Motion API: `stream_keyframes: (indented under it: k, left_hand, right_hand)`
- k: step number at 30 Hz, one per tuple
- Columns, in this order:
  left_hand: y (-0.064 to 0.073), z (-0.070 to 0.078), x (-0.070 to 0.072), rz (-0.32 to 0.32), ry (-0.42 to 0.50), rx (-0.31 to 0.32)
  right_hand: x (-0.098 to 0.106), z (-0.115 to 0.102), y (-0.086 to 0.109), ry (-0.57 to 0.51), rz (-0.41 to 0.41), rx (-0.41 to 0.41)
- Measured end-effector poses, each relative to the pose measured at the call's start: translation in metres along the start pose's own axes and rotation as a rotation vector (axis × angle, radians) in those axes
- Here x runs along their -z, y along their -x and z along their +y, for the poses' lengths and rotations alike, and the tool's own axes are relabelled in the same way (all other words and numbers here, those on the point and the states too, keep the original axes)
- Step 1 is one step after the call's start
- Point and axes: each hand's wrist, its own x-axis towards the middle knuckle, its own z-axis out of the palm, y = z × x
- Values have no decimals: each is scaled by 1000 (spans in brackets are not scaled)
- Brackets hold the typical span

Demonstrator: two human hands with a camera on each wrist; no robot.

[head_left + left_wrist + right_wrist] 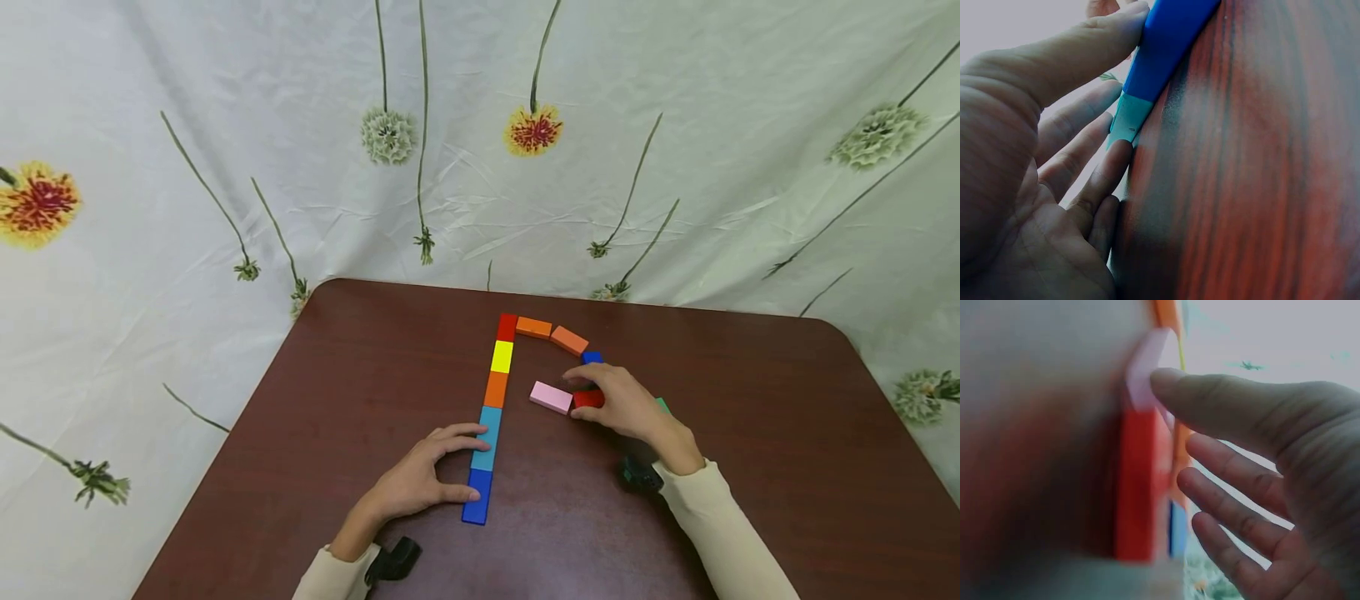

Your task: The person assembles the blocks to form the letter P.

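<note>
My left hand (420,473) reaches over the near end of a straight row of coloured blocks. Its fingertips touch the light blue section (491,418), and its thumb lies at the dark blue block (478,504) at the near end. In the left wrist view the thumb tip rests on that blue block's side. My right hand (637,407) spreads loosely around a red block (588,399), partly hidden under it. A pink block (551,397) adjoins the red one's left end. In the right wrist view the thumb tip overlaps the pink block (1144,375), with the fingers relaxed beyond the red block.
Farther up the row lie orange (496,389), yellow (502,357) and red (507,327) blocks. Two orange blocks (534,327) curve right from its top towards another blue block (592,357). A green block (662,405) shows behind the right hand. A flowered cloth (465,183) hangs behind the table.
</note>
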Motion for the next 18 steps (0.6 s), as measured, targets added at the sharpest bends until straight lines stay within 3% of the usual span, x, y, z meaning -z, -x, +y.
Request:
stream_keyframes:
  k: [9, 18]
  left_hand:
    - [-1, 0, 0, -4, 6, 9]
    - [0, 1, 0, -5, 7, 15]
  right_hand:
    - [25, 23, 16, -1, 2, -53]
    - [28, 33, 19, -12, -39, -39]
